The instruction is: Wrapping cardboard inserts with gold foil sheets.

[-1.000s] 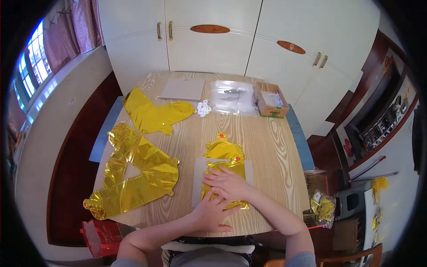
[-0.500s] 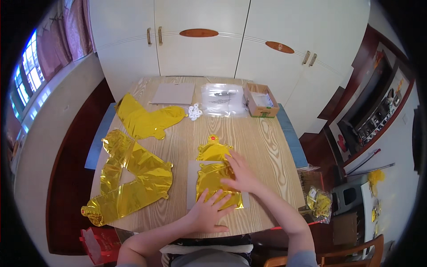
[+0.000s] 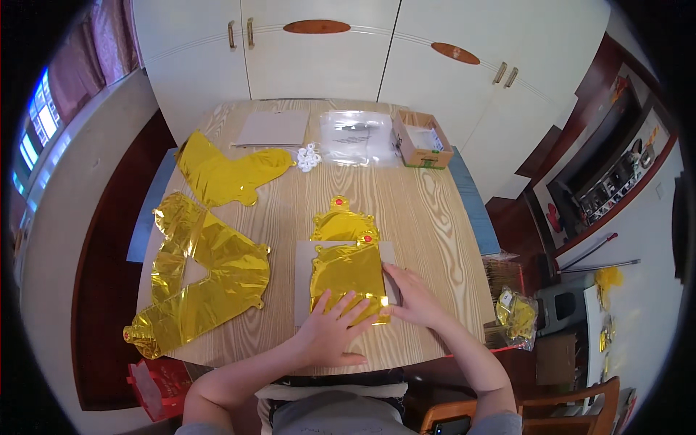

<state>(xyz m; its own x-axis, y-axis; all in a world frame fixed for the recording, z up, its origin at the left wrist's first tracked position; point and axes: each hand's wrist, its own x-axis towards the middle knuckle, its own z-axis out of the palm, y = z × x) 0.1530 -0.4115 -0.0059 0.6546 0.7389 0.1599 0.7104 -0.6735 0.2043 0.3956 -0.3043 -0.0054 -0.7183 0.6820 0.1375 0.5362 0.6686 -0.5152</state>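
Note:
A folded gold foil balloon (image 3: pixel 346 272) lies flat on a grey cardboard sheet (image 3: pixel 301 286) in front of me. A small tab with a red dot shows at its upper right corner. Beyond it, partly tucked out of sight, is another gold foil piece (image 3: pixel 342 226) with a similar red-dotted tab. My left hand (image 3: pixel 333 335) rests on the balloon's near edge, palm down and fingers spread. Along the balloon's right edge, my right hand (image 3: pixel 413 296) touches the sheet with its fingers stretched out and thumb apart.
Flat gold foil balloons (image 3: pixel 228 254) cover the table's left side, one more (image 3: pixel 232 170) behind them. Farther back are grey cardboard sheets (image 3: pixel 272 129), several white rings (image 3: pixel 308 157), clear plastic bags (image 3: pixel 357 138) and a cardboard box (image 3: pixel 423 154). A white cabinet (image 3: pixel 319 65) stands behind the table.
My right hand has slid off the balloon's upper part, down and right to its edge, uncovering the red-dotted tab. My left hand stays on the near edge. The whole view has shifted slightly.

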